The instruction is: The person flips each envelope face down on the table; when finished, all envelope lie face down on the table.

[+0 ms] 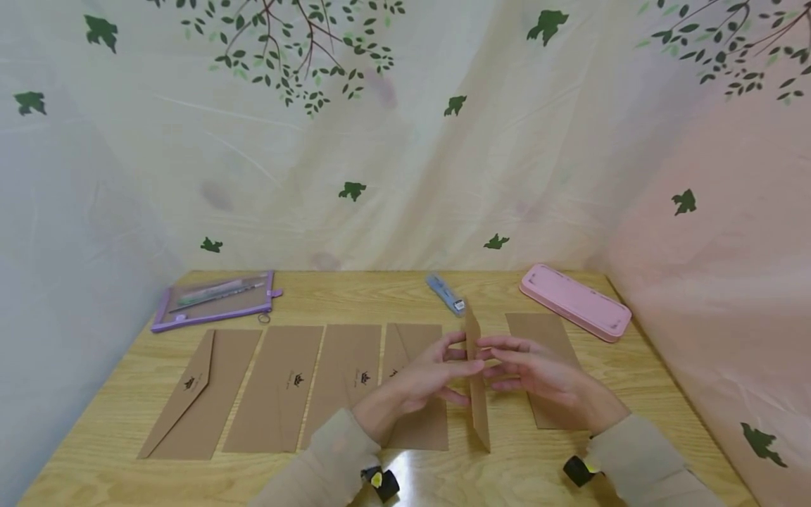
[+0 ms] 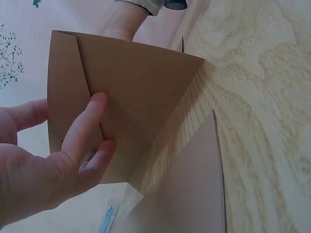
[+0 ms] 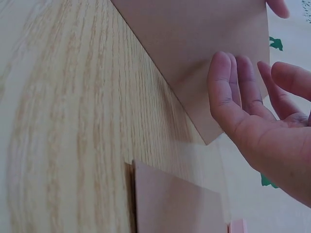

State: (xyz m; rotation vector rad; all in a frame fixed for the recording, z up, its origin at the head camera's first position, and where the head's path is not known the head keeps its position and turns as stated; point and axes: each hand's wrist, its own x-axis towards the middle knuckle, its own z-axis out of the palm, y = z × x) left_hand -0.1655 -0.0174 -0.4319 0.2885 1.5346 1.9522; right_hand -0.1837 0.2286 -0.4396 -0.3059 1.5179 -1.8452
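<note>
**Left hand point(image 1: 427, 377) pinching an upright envelope point(image 1: 479, 419), right hand point(image 1: 538, 373) loose beside it**

We see the left hand gripping the brown envelope, with fingers against one face and the thumb lapping over the upper edge to the other. From the left wrist we find its fingertips on the face with the flap point(image 2: 68, 82), close to the flap's edge. The right hand's fingers are relaxed and gently bent, gripping nothing, near the plain opposite face; we cannot tell whether their tips touch it. The envelope stands on its long side above the bench point(image 1: 507, 479), between the two hands, and we cannot be sure its lower edge meets the wood.

To its left we count four more brown envelopes lying in a row: a leftmost one point(image 1: 218, 405) with its slanted flap plainly visible, a second point(image 1: 272, 394) and a third point(image 1: 342, 380) with crown prints, and a fourth point(image 1: 427, 431) partly covered by the left hand. On the other side, a plain brown piece point(image 1: 540, 326) lies partly under the right hand and forearm.

Along the back we have a purple-trimmed pouch point(image 1: 215, 318) with pens point(image 1: 218, 294) inside, a slim blue item point(image 1: 445, 294) and a pink case point(image 1: 575, 303).
</note>
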